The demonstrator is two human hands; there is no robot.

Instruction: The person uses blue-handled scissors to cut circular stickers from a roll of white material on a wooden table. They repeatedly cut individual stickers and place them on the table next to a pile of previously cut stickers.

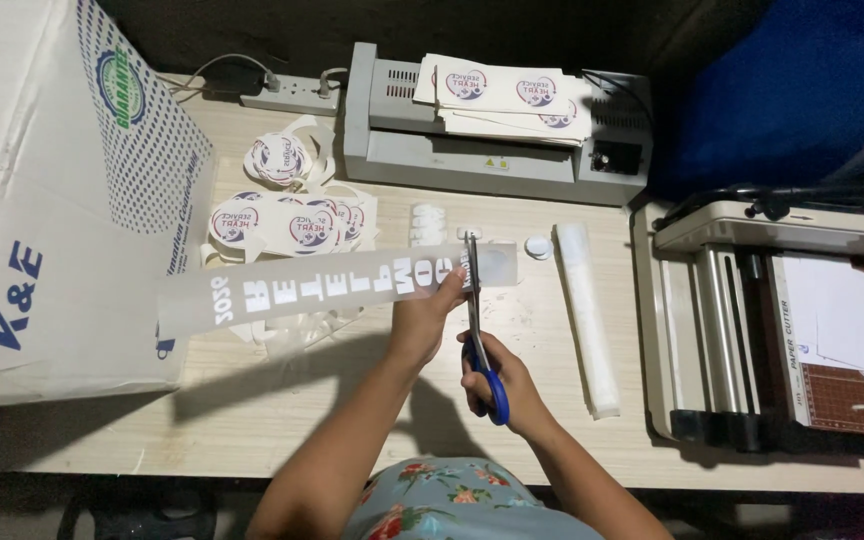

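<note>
The fingers (449, 288) of the left hand (422, 318) pinch the lower edge of a long translucent strip (332, 283) bearing white cut-out letters, gripping just beside the cutting line. The right hand (500, 385) has its fingers closed through the blue loops of the scissors (476, 330), whose blades point away from the body and cross the strip near its right end. The strip is held above the counter (252, 400), extending left towards a large cardboard box (62, 200). It appears thin, light and flexible, probably laminated film with a slick surface; it is judged likely to sag or twist if held far from the cut, so a grip at the edge close to the blades suits it best. Beyond the hands lie round printed stickers (292, 222), a roll of clear film (587, 315), a grey laminator (492, 130) and, to the right, a paper cutter (782, 330).
</note>
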